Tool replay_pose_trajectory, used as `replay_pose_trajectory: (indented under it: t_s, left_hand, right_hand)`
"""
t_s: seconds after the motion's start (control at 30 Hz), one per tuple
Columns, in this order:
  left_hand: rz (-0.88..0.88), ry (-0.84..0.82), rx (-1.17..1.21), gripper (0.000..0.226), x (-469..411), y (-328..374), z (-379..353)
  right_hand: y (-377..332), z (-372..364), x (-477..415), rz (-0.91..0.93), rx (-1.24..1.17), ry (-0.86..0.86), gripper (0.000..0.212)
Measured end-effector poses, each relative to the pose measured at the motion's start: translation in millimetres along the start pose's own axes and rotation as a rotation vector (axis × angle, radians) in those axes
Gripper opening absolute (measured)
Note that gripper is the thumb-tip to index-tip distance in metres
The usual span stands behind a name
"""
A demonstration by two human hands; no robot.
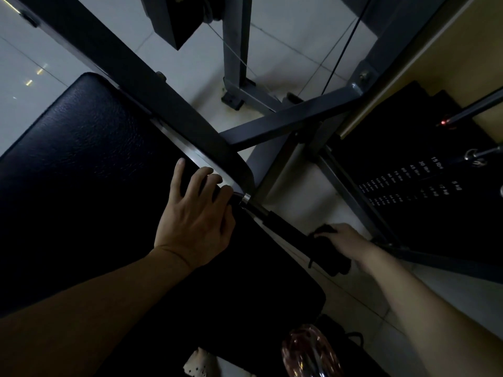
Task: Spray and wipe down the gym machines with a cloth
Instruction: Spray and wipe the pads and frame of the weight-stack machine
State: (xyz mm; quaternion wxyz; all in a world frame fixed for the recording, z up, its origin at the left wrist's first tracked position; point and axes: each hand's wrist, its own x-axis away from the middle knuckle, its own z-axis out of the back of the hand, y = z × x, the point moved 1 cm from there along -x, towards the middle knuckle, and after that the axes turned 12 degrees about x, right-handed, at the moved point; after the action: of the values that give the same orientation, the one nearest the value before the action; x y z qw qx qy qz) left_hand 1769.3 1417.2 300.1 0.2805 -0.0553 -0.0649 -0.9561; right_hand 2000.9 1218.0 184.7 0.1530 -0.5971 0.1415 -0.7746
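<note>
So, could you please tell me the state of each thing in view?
seat pad, lying flat, left hand on its edge.
left hand, open, resting on the pad.
right hand, gripping the dark cloth.
dark cloth, bunched round the machine handle.

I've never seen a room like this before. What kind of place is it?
Most likely a gym. You can see a black padded seat, a weight stack with numbers marked in lbs, and a grey metal machine frame.

Dim, underexposed; wide-angle edge warp; foreground perhaps slightly blurred
</note>
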Motion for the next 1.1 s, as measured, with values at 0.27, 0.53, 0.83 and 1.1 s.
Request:
replay_pose_trajectory:
  t_s: [0.27,0.53,0.83,1.1]
  left_hand:
    - [0.000,-0.009,-0.003,0.042,0,1,0]
    - [-0.003,-0.013,0.007,0.043,1,1,2]
    - [-0.013,-0.015,0.003,0.046,1,2,3]
    - [-0.020,-0.033,0.026,0.045,2,1,7]
  right_hand:
    - [-88,-35,-13,-0.003,-0.024,-0.147,0.017]
    - [-34,-25,24,0.162,-0.187,0.322,0.024]
    - [-72,-57,24,0.187,0.249,0.482,0.021]
    - [-23,-43,82,-0.063,0.215,0.712,0.024]
